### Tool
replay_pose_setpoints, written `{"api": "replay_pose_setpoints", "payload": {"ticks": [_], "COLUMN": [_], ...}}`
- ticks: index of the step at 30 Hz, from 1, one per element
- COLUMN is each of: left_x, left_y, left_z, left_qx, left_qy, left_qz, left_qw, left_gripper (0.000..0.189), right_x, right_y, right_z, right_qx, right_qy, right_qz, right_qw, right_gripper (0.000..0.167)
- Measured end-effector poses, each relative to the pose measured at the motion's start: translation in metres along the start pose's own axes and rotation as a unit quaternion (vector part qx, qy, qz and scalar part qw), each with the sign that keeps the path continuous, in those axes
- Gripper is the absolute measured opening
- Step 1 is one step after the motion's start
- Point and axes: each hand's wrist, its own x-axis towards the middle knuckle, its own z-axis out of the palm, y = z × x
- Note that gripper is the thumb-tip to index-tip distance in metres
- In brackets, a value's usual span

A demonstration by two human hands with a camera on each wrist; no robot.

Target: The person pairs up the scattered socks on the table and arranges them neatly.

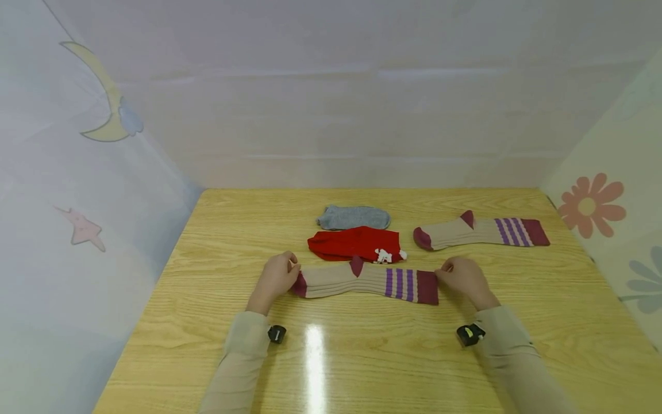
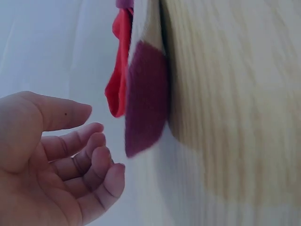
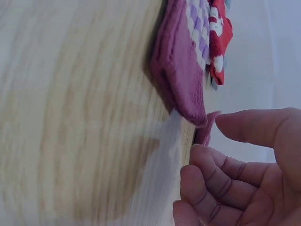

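Note:
A beige sock (image 1: 341, 280) with maroon toe, heel and cuff and purple stripes lies flat across the table front. By its maroon toe (image 2: 146, 101) is my left hand (image 1: 278, 275), its fingers loosely bent with a gap between them and the sock in the left wrist view. Near the top corner of the cuff (image 3: 181, 70) hovers my right hand (image 1: 462, 277), thumb and fingertips apart and nothing between them. Just behind the sock lies a red sock (image 1: 346, 244) with a white figure, and a grey ankle sock (image 1: 354, 218) lies behind that.
A matching beige-and-maroon sock (image 1: 450, 234) lies at the back right. The wooden table (image 1: 207, 345) meets a pale cloth wall (image 1: 320, 126) at its back, with printed cloths at both sides.

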Motion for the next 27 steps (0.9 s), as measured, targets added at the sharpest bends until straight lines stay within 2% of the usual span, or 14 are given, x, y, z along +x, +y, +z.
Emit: {"api": "replay_pose_setpoints", "payload": {"ticks": [7, 13, 20, 27], "left_x": [0.002, 0.006, 0.015, 0.028], "left_y": [0.021, 0.041, 0.06, 0.083], "left_z": [0.009, 0.023, 0.038, 0.05], "left_qx": [-0.062, -0.081, -0.111, -0.163], "left_qy": [0.041, 0.053, 0.05, 0.029], "left_qz": [0.049, 0.067, 0.087, 0.086], "left_qw": [0.996, 0.9931, 0.9888, 0.9825], "left_gripper": [0.011, 0.017, 0.022, 0.027], "right_x": [-0.004, -0.005, -0.002, 0.003], "right_y": [0.007, 0.015, 0.027, 0.043], "right_z": [-0.01, -0.02, -0.03, -0.042], "right_qx": [-0.004, -0.005, -0.011, -0.019], "right_qy": [0.01, 0.026, 0.026, 0.019], "right_qz": [-0.01, -0.023, -0.006, 0.013], "right_qw": [0.9999, 0.9994, 0.9996, 0.9995], "right_gripper": [0.029, 0.031, 0.034, 0.039]}}
